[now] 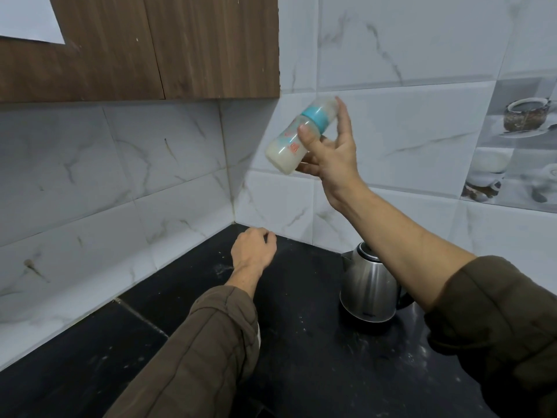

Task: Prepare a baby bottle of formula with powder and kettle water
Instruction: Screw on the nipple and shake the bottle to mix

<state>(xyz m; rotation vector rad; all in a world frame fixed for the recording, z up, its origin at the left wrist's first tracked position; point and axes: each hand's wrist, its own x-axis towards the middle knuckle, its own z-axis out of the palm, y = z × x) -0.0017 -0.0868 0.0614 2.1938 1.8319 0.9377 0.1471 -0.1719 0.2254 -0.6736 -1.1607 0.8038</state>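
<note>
Right hand (327,153) raised high above the kettle (369,286), forearm angled up and to the left, sleeve pushed back to the elbow; thumb pressed on the side of the baby bottle (297,135), index finger stretched along its capped end, other fingers curled under its base, bottle held tilted with cap end up. Left hand (253,247) low, to the left of the kettle and at about its lid height, back of hand up, fingers loosely curled and holding nothing. Left forearm reaching forward, sleeve covering it to just short of the wrist.
</note>
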